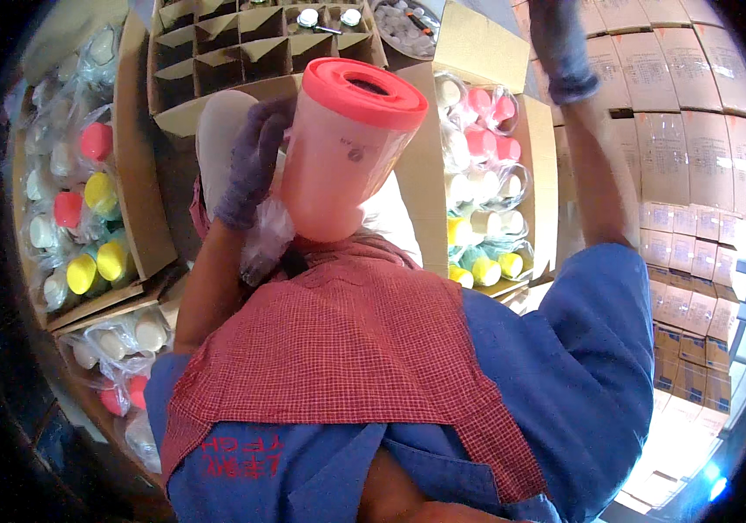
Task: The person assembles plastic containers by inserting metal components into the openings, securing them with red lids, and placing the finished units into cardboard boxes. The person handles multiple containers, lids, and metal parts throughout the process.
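A worker's gloved left hand [255, 157] lies against the left side of a translucent pink canister [334, 170] with a red lid [364, 91], which leans slightly at the centre of the frame, above the lap, while the gloved right hand [563, 48] is raised well apart from it at upper right. With the left fingertips partly hidden and the right hand running to the frame's edge, whether either is clamped cannot be told. The step in hand appears to be handling this one canister; the next move seems to call for a steady left hand and care around the loose clear plastic [268, 235] beside the left wrist. Beyond, a divided carton [177, 119] at upper left of centre holds white-topped pieces [308, 17], near a round basin [388, 44]. Cartons of bagged containers with red and yellow tops flank the worker, at left [142, 174] and right of centre [545, 183]; stacked boxes [661, 157] fill the right.
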`<state>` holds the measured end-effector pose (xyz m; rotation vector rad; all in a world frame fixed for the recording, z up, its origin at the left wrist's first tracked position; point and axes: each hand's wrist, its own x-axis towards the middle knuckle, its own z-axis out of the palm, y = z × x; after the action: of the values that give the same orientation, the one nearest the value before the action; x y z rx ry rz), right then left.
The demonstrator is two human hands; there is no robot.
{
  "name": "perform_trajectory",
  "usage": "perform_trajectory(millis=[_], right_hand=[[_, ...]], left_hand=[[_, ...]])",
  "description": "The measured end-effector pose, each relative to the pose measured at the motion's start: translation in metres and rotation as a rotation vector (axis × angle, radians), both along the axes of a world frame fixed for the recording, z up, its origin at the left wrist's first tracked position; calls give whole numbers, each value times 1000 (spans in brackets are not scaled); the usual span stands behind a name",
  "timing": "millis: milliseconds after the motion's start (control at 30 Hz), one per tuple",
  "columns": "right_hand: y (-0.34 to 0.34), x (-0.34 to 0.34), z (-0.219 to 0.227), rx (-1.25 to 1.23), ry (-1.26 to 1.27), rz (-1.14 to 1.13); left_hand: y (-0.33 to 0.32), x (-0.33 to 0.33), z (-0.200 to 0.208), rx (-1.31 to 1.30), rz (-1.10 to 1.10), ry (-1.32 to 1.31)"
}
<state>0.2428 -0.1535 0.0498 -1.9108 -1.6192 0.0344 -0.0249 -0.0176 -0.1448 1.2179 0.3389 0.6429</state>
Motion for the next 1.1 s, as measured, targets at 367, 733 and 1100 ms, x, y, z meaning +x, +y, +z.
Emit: perform_trajectory(millis=[367,733,1100], right_hand=[[56,-117,-55,-211,19,201],[60,4,-106,7,41,376],[83,39,-147,74,74,22]], left_hand=[[82,62,45,-133,-334,-77],[89,47,46,-11,-382,234],[98,68,28,-175,-479,259]])
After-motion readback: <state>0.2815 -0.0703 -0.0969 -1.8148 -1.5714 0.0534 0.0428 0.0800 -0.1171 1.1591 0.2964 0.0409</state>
